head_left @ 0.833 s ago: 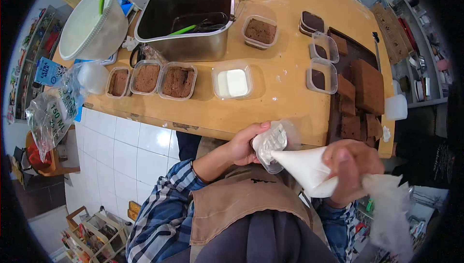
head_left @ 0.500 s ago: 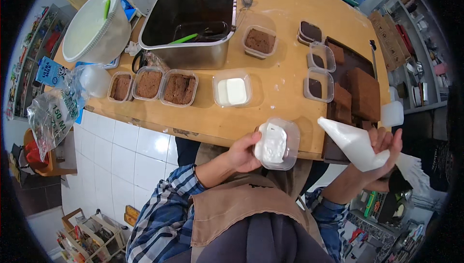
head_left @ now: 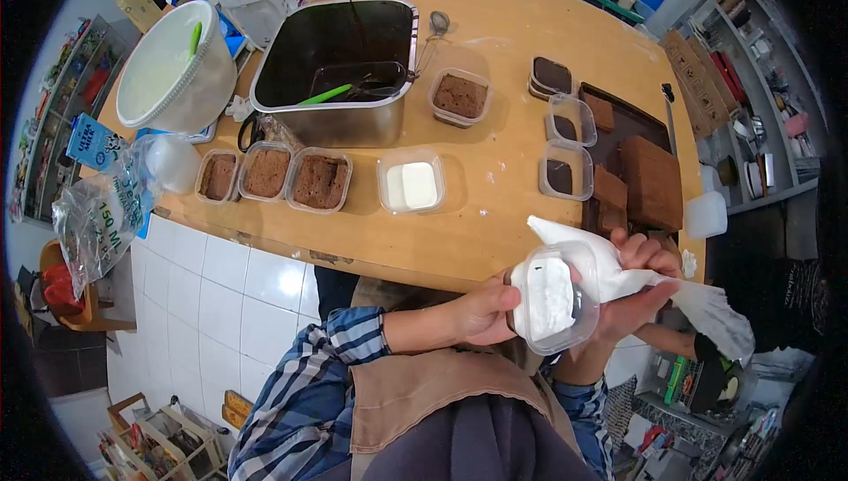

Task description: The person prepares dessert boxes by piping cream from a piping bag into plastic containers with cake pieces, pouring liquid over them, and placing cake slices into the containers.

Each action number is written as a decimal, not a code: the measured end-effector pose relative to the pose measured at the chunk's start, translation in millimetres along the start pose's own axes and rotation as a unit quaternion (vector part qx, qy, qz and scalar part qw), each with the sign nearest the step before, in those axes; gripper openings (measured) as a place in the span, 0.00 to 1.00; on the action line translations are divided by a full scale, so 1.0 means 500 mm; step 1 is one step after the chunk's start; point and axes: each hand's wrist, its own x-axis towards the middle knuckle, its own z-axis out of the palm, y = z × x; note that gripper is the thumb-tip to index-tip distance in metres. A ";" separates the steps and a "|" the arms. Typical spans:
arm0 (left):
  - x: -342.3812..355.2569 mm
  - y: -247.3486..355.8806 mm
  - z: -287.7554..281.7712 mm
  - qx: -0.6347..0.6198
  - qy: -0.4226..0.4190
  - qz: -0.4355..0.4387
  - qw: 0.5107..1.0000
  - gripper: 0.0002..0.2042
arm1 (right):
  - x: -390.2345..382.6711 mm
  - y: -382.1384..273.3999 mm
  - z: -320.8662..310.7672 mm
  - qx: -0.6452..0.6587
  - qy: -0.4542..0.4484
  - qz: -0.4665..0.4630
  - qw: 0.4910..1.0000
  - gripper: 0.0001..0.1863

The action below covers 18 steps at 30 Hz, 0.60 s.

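My left hand [head_left: 488,311] grips the edge of a clear square plastic container [head_left: 579,333] with a patch of white cream [head_left: 549,295] in it. Just to its right, my right hand [head_left: 643,278] is wrapped round a white piping bag [head_left: 565,232]. The bag passes behind the container, its narrow end toward the far left and its crumpled end trailing right. Part of my right hand is hidden behind the container. On the table ahead stands another container [head_left: 410,181] with a white block or layer inside.
Cake-filled containers [head_left: 320,181] line the table's left front, behind them a metal tub [head_left: 353,119] and white bowl [head_left: 177,75]. To the right are stacked containers [head_left: 565,172] and a dark tray [head_left: 649,123] with brown cake [head_left: 652,182]. A person in black [head_left: 768,304] shows partly.
My right hand has brought the piping bag left, up against the container. My left hand has shifted the container right and slightly nearer to me. The view has turned slightly.
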 end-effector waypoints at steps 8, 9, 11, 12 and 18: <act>0.010 0.001 0.013 -0.020 0.003 0.001 1.000 0.32 | -0.011 -0.011 0.002 -0.174 -0.017 -0.036 0.984 0.12; 0.011 0.002 0.012 -0.010 0.006 -0.007 1.000 0.31 | -0.007 -0.014 0.015 -0.139 0.045 -0.024 0.989 0.09; 0.009 0.001 0.015 0.000 0.007 -0.007 1.000 0.31 | 0.011 -0.023 -0.016 -0.142 0.133 0.006 0.981 0.06; 0.008 0.000 0.015 0.040 0.044 0.011 0.998 0.30 | 0.024 -0.035 -0.037 -0.152 0.161 0.013 0.975 0.08; 0.012 0.009 -0.031 0.190 0.123 0.080 0.971 0.29 | 0.064 -0.148 -0.088 0.022 0.088 0.043 0.995 0.17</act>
